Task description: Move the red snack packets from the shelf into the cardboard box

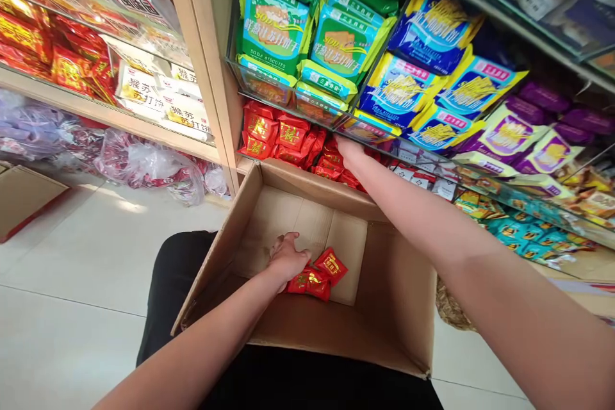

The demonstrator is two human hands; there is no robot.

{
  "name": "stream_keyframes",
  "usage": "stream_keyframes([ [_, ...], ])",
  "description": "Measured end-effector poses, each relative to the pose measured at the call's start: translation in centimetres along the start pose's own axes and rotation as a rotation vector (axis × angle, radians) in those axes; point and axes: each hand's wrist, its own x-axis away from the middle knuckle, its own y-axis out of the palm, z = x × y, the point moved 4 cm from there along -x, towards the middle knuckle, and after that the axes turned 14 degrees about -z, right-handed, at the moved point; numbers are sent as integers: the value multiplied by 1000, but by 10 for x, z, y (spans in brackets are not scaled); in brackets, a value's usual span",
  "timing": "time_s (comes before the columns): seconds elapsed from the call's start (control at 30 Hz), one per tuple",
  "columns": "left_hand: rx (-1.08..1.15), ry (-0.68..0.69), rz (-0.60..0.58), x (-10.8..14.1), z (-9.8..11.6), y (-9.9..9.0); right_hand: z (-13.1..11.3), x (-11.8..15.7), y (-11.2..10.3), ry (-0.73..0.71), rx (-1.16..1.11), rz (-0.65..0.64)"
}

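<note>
Packets [319,282] are judged light, slippery, possibly brittle; edges should be pinched. Left hand [288,260]: fingers released. Right hand [352,154]: fingers hidden, grasp cannot be told.

Shiny red packets [309,281] lie bunched inside the open cardboard box [398,288].

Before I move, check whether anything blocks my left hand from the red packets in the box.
Nothing visible does: the red packets lie right beside the left hand, inside the same box.
</note>
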Motion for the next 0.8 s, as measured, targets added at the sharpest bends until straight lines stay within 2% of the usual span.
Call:
stream_keyframes([
  [0.1, -21, 28, 4, -1, 1, 0, 8, 22, -11, 214, -162, 98],
  [0.17, -25, 49, 10, -1, 2, -1, 11, 45, -23, 311, -278, 81],
  [0.33, 54, 86, 24, -1, 1, -3, 1, 123, -67, 408, -546, -115],
  [0.43, 156, 110, 20, -5, -2, -2, -6, 176, -77, 416, -804, -349],
  [0.53, 258, 132, 14, -10, -7, 1, 2, 223, -53, 410, -846, -632],
  [0.63, 334, 137, 46, -15, -12, -1, 28, 252, -7, 474, -664, -847],
  [0.7, 376, 135, 76, -17, -16, -5, 40, 256, 16, 484, -445, -903],
  [0.73, 395, 134, 88, -18, -17, -7, 40, 253, 19, 435, -335, -898],
  [0.8, 429, 134, 102, -18, -19, -11, 25, 237, 11, 229, -200, -804],
])
